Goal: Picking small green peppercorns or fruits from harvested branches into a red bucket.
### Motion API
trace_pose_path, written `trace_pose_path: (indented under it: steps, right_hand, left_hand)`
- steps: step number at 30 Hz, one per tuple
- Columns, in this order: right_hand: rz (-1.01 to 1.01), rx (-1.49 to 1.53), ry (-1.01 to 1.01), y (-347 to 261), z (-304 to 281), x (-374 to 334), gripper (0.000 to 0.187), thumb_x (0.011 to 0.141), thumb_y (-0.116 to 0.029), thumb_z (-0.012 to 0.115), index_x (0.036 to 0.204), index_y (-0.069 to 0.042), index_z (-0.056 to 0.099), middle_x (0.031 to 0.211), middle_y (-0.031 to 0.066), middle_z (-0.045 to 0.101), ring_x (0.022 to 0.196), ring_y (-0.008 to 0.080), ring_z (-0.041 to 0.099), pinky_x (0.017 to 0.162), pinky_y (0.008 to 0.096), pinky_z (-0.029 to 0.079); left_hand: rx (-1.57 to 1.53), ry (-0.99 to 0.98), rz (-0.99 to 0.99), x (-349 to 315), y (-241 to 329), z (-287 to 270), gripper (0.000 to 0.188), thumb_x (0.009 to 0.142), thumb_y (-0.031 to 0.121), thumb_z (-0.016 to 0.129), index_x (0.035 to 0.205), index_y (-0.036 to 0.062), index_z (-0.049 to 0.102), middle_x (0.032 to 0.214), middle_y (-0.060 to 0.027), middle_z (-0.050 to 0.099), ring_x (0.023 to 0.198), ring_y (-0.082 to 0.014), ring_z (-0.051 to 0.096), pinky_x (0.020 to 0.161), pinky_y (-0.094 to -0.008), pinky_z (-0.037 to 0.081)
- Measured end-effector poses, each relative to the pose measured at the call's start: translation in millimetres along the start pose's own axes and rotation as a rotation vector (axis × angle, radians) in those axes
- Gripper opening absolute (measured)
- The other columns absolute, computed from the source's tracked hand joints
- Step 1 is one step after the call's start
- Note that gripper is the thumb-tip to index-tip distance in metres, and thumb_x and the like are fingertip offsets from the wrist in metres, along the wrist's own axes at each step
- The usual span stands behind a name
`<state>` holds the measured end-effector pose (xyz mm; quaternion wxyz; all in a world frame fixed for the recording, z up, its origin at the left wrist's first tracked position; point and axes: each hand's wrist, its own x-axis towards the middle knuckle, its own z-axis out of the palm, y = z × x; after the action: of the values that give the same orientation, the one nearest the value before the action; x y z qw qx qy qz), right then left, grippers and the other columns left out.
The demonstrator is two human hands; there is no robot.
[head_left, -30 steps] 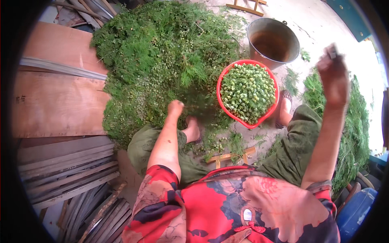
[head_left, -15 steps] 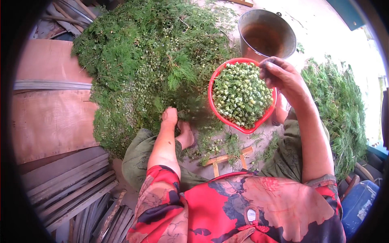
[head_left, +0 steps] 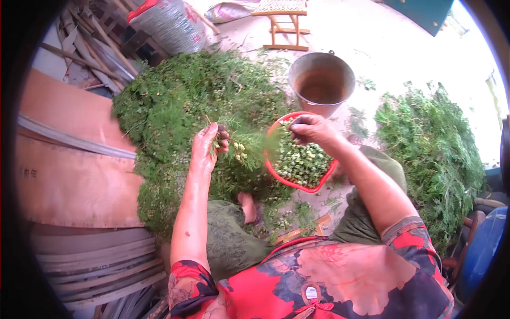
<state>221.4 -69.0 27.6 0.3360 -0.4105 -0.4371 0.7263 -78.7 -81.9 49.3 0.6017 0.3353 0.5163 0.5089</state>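
Observation:
My left hand (head_left: 206, 144) is closed on a green conifer sprig (head_left: 241, 148), with small pale cones among its leaves. It is raised over the near part of a wide heap of cut conifer branches (head_left: 159, 109). My right hand (head_left: 314, 132) hangs over the far side of a red plastic basin (head_left: 272, 171), its fingers drawn together; whatever they hold is hidden. Small green cones (head_left: 304, 164) fill the basin. A blurred bit of green shows above its left rim, between my hands.
Behind the basin stands a metal bucket (head_left: 321, 85). More branches (head_left: 425, 138) are piled at right. Wooden boards (head_left: 79, 165) and stacked slats (head_left: 101, 260) line the left. A wooden stool (head_left: 284, 24) and a stuffed sack (head_left: 167, 26) are farther back. A blue container (head_left: 481, 255) stands at lower right.
My left hand has risen from the heap and now holds a conifer sprig. My right hand has moved left over the basin. The view has shifted, showing the stool and sack.

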Motion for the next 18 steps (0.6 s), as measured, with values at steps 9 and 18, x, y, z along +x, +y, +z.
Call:
trace_pose_path:
  steps: [9, 18]
  right_hand:
    - [-0.304, -0.660, 0.135, 17.0, 30.4, 9.9, 0.049, 0.079, -0.037, 0.061, 0.105, 0.003, 0.050, 0.094, 0.0201, 0.057, 0.087, 0.0287, 0.057, 0.076, 0.0373, 0.045]
    - [-0.299, -0.785, 0.216, 24.5, 32.6, 33.0, 0.039, 0.087, -0.036, 0.045, 0.091, 0.002, 0.050, 0.086, 0.0222, 0.055, 0.085, 0.0377, 0.053, 0.074, 0.0431, 0.042]
  left_hand:
    - [-0.169, -0.053, -0.079, 17.0, -27.1, 81.8, 0.026, 0.085, 0.026, 0.056, 0.087, -0.0002, 0.055, 0.075, -0.0103, 0.058, 0.056, -0.0169, 0.058, 0.048, -0.0273, 0.053]
    - [-0.140, -0.015, -0.156, 48.6, -39.0, 91.1, 0.022, 0.081, 0.024, 0.060, 0.085, 0.0026, 0.055, 0.072, -0.0070, 0.057, 0.051, -0.0142, 0.051, 0.050, -0.0277, 0.049]
